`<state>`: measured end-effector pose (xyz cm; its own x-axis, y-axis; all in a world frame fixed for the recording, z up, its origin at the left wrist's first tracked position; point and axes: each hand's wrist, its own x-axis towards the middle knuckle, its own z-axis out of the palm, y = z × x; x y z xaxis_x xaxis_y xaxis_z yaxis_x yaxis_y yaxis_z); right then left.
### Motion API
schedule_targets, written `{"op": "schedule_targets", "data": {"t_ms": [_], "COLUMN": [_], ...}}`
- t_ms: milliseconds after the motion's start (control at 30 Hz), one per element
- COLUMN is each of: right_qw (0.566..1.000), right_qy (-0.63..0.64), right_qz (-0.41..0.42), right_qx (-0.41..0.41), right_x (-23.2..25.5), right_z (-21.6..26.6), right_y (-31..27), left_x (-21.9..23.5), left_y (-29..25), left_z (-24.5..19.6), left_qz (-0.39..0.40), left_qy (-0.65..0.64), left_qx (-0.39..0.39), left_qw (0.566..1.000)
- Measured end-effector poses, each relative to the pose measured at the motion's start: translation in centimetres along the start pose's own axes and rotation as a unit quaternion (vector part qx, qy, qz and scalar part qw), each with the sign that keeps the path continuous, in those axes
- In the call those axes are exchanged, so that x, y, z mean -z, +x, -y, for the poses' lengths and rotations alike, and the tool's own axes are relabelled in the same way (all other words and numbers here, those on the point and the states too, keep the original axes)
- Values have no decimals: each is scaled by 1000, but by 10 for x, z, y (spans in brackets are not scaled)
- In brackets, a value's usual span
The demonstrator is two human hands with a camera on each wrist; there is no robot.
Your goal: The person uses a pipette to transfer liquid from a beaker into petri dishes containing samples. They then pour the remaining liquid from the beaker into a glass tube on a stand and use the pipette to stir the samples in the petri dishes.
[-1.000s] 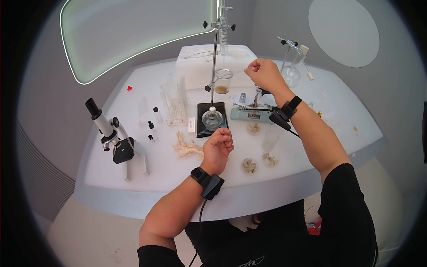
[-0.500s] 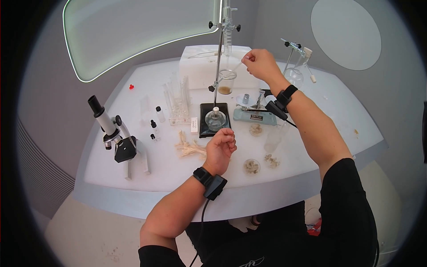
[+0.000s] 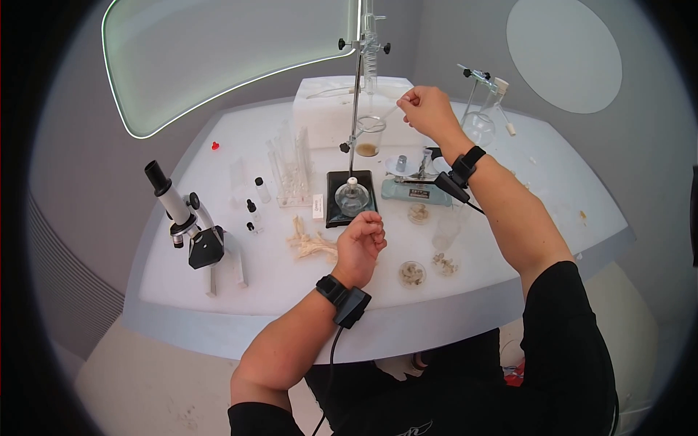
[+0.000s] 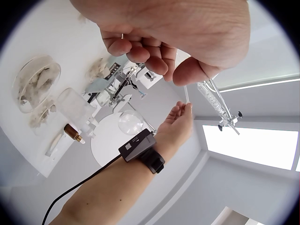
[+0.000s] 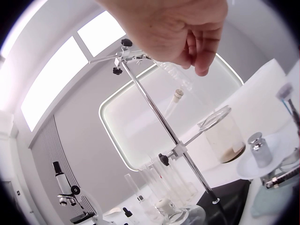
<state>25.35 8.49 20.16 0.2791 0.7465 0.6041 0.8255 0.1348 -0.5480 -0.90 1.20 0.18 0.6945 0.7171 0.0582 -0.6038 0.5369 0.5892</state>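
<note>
1. Right hand is raised behind the blue-green balance scale. Its thumb and fingertips pinch the upper end of a thin clear glass rod.

2. Long axis of the rod: it slants down and to the person's left from the pinching fingers toward the clear glass beaker with brown sediment. That beaker sits in the ring of the metal retort stand, just left of the scale. The lower tip is over or at the beaker rim; whether it reaches the liquid cannot be told.

3. In the right wrist view the curled fingers close on the rod from above, and the beaker lies below and ahead of them, to the stand side of the scale pan holding a small metal weight.

4. Left hand rests on the white tabletop in front of the scale, near the stand's black base. Fingers are loosely curled and hold nothing; the left wrist view confirms an empty curl.

5. The right hand is much the nearer to the beaker; the left is well apart from it, on the person's side of the scale.

6. Pale dried root pieces lie just left of the left hand. A black and silver microscope stands well left of the scale.
</note>
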Motion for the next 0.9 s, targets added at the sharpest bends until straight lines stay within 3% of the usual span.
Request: {"op": "schedule_targets", "data": {"t_ms": [233,300,433,633,833,900], "right_qw": [999,1000,997,998,989,974], "right_qy": [20,12,69,57,134,216], "right_qz": [8,-16,-2,-22,-46,-49], "right_qx": [-31,20,-22,18,-33,-52], "right_x": [5,3,6,15,53,68], "right_z": [1,-6,-2,-17,-16,-24], "right_y": [-5,-4,-16,-32,-73,-93], "left_x": [-2,-2,-2,-1,1,1], "left_y": [-1,-1,-1,0,0,0], "left_z": [-1,-1,-1,-3,-6,-8], "left_qz": [-4,-6,-2,2,-4,-4], "left_qy": [4,9,10,24,31,38], "left_qx": [-1,-2,-2,9,-7,-6], "left_qw": [1000,1000,1000,1000,999,999]}}
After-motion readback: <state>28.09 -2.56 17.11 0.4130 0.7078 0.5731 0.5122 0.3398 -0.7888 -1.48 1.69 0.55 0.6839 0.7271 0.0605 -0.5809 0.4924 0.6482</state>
